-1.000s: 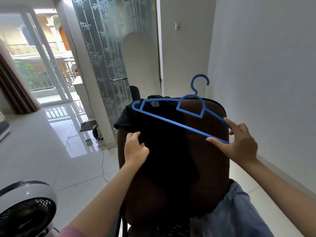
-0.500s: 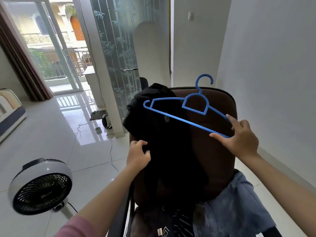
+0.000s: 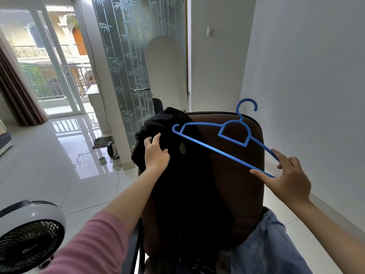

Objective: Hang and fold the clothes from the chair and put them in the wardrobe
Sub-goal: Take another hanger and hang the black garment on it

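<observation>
A black garment [image 3: 183,186] hangs over the back of a brown chair [image 3: 237,184], bunched at the top left. My left hand [image 3: 157,153] grips the bunched upper edge of that garment. My right hand [image 3: 290,178] pinches the right end of a blue plastic hanger [image 3: 215,149], held tilted across the chair back with its hook pointing up. A light blue denim piece [image 3: 264,248] lies on the seat at the lower right. The wardrobe is out of view.
A white round fan [image 3: 29,236] stands at the lower left. Glossy white floor tiles [image 3: 59,175] with a loose cable spread to the left. A frosted bamboo-pattern glass panel [image 3: 126,62] stands behind the chair, and a white wall [image 3: 306,86] runs close on the right.
My left hand has climbed from the middle of the black garment to its bunched top edge. The view has shifted closer. The hanger stays in my right hand.
</observation>
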A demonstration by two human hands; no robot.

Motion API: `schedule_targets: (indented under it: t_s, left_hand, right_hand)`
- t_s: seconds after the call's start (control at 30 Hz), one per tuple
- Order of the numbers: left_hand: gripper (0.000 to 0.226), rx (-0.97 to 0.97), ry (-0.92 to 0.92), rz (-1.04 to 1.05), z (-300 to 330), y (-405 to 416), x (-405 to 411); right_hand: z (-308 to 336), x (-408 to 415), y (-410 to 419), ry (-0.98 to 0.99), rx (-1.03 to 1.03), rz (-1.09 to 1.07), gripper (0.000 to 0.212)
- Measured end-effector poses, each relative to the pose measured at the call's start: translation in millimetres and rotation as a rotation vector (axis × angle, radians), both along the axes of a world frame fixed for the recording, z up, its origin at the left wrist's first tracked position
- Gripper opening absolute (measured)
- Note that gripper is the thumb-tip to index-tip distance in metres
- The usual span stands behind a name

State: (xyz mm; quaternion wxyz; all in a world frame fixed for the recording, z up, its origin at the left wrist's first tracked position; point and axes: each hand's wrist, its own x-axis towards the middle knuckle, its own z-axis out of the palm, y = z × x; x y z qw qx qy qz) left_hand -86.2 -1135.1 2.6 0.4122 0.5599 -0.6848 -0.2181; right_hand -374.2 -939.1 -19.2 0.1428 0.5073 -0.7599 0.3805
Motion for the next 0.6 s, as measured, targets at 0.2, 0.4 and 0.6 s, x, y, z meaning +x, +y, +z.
schedule_targets:
  t_s: [0.2, 0.4, 0.6]
  left_hand:
    - [0.057, -0.072, -0.015, -0.024, -10.6, 15.0, -14.3]
    - [0.055, -0.086, -0.115, -0.209, -30.5, 32.5, -21.8]
    - [0.05, -0.027, -0.222, -0.135, -37.6, 21.2, -14.3]
  right_hand:
    - [-7.4, -12.9, 4.1, -0.053, 0.016, -0.056, 0.095]
    - [-14.9, -6.9, 7.7, -0.086, 0.021, -0.057, 0.098]
    - [-12.8, -9.4, 16.7, -0.068, 0.038, -0.055, 0.097]
